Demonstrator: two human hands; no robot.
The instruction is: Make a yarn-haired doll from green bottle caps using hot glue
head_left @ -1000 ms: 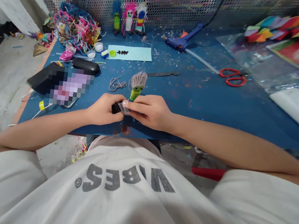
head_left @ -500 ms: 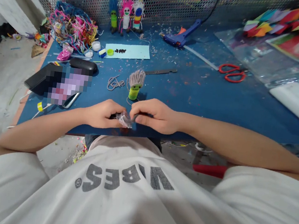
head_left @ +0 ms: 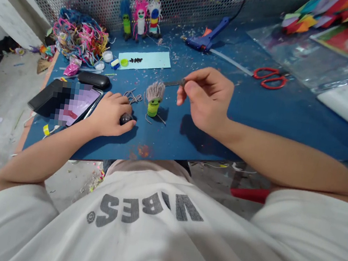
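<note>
My left hand (head_left: pixel 112 114) rests palm down at the table's left front, beside the phone. Its fingers curl round a dark lump in clear plastic (head_left: pixel 126 118). Raised over the table, my right hand (head_left: pixel 205 98) is closed in a pinch on a small dark piece (head_left: pixel 183 81) at its fingertips. Behind those fingers lies a thin metal blade (head_left: pixel 173 83), partly hidden. Between my hands a small green doll (head_left: pixel 153 108) with grey yarn hair stands upright; thin yarn limbs spread from its base. Loose grey yarn (head_left: pixel 133 96) lies behind my left hand.
Three finished-looking dolls (head_left: pixel 140 22) stand by the mesh panel. Tangled yarn (head_left: pixel 80 34), a pale blue card (head_left: pixel 154 60) with dark bits, a glue gun (head_left: pixel 205 40), red scissors (head_left: pixel 269 78), a black case (head_left: pixel 94 79) and a phone (head_left: pixel 83 103) lie around the table.
My hands have parted. The left moved left and back with the plastic-wrapped lump; the right rose up and to the right with a small dark piece. The doll stays standing.
</note>
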